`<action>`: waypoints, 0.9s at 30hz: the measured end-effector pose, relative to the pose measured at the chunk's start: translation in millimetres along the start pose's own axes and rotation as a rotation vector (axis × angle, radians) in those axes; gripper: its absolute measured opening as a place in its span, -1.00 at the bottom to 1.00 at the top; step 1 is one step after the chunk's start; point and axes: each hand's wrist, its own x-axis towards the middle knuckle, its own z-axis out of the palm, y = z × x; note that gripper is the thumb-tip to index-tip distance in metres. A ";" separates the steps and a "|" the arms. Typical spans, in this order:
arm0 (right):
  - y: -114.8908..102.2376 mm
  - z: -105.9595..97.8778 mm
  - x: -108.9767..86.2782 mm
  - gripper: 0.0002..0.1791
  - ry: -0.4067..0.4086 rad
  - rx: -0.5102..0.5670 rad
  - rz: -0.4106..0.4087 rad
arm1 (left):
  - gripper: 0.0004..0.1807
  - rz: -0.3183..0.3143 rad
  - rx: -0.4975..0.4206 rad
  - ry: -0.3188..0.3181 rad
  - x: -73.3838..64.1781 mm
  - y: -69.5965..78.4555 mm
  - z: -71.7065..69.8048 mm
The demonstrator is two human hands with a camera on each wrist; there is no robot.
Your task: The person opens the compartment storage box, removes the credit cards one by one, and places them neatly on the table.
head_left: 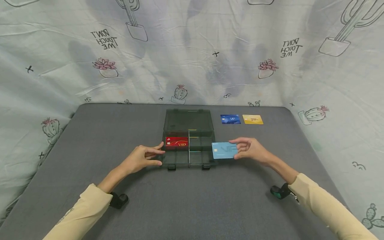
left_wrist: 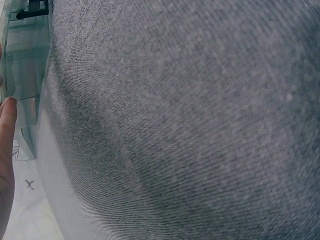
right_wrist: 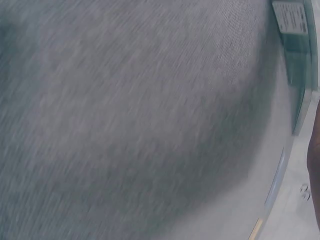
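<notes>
Light-blue card (head_left: 224,153) at the open box's (head_left: 187,120) right edge
The right hand (head_left: 253,150) pinches it; the left hand (head_left: 142,157), fingers loose, touches the left side. A red card (head_left: 177,142) fills the far-left compartment; a dark-blue card (head_left: 230,119) lies beyond.

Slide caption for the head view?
Right hand holds a light-blue card near an open case containing a red card.

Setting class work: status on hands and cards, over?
Right hand: fingers pinching light-blue card at right edge of box. Left hand at left edge. Red card in far-left compartment. Nothing visibly blocking.
</notes>
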 end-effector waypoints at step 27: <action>25.1 -54.8 -17.7 -0.44 0.087 -0.032 0.134 | -0.45 -0.001 -0.007 -0.003 -1.8 -0.1 -1.8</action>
